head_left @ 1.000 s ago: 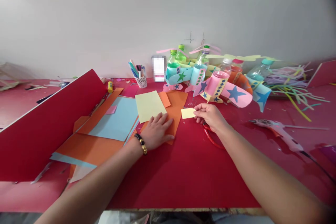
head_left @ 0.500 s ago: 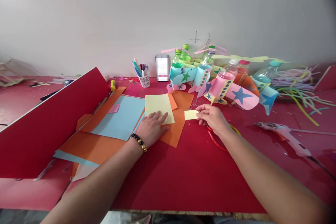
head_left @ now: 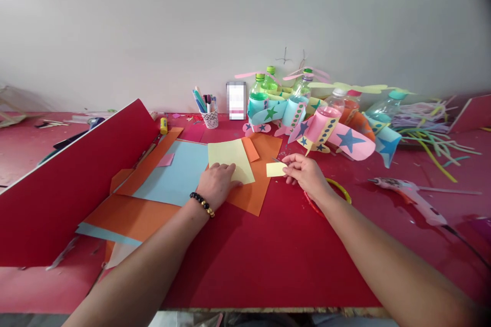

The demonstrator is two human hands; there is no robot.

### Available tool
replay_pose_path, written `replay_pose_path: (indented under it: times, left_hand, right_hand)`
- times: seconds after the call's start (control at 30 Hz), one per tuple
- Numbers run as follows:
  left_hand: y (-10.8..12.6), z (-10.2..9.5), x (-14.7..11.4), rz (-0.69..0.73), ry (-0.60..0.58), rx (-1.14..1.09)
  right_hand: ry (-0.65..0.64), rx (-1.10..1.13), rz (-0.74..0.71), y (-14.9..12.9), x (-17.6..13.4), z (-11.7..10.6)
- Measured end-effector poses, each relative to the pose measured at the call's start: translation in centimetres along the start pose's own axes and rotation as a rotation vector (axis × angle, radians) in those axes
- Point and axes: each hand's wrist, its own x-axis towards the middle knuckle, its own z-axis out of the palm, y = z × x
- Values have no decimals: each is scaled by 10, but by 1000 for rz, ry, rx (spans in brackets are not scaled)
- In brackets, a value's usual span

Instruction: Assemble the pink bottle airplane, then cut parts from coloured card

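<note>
My left hand, with a beaded bracelet at its wrist, rests on the lower left part of a pale yellow paper sheet. Its fingers are slightly bent over the sheet and the thumb is apart from them, near the lower edge. Under the sheet lies orange paper. My right hand pinches a small pale yellow paper piece at its right end, between thumb and fingertips. Scissors with red and yellow handles lie partly hidden beneath my right hand and forearm.
Blue paper and a pink scrap lie at left beside a red board. Behind stand a pen cup, a phone and several bottle planes. At right are a glue gun and coloured strips.
The yellow sheet has slid and turned slightly left under my left hand, whose fingers have drawn closer together. My right hand keeps the small piece almost in place. The view has shifted slightly.
</note>
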Motion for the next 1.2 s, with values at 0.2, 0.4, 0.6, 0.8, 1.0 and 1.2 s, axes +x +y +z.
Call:
replay_pose_path:
  times: [0.2,0.4,0.6,0.8,1.0,1.2]
  left_hand:
    - [4,-1,-2,17,-3,60]
    - [-15,6,3,-24,89,18]
    - [-22,7,3,-13,166,-77]
    - [-16,12,-2,132,53,-166]
    - [-12,3,-5,58,-13,-131]
    - [-10,0,-7,61,-24,-112]
  right_hand:
    - [7,2,5,-4,0,7]
    - [-4,-27,15,-11,13,22]
    - [-9,-157,3,-17,46,47]
    - [40,-415,-9,-16,75,64]
    - [55,-699,-77,-22,86,53]
    - [10,-894,-116,-29,91,35]
